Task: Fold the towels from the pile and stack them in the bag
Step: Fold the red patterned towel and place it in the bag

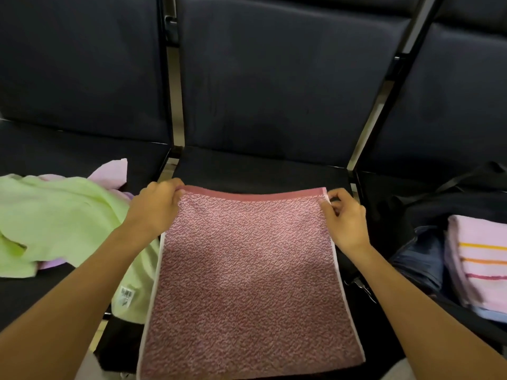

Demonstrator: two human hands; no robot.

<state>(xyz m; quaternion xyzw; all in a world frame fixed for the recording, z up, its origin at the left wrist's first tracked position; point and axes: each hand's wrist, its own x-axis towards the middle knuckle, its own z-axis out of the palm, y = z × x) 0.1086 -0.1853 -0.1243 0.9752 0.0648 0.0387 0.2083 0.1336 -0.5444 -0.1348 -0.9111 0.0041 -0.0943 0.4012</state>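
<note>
A speckled pink towel [247, 270] lies spread over the middle dark seat [260, 171] and hangs towards me. My left hand [156, 207] pinches its far left corner. My right hand [345, 215] pinches its far right corner. On the left seat lies the pile: a crumpled light green towel [55, 215] over a lilac one [109, 171]. On the right seat stands an open dark bag [439, 207] with a folded pale pink striped towel [482, 259] on top of its stack.
Three dark padded chairs stand in a row, with metal frame gaps [175, 105] between them. A bag strap and metal clip [359, 286] lie at the towel's right edge. Blue fabric [422, 256] shows inside the bag.
</note>
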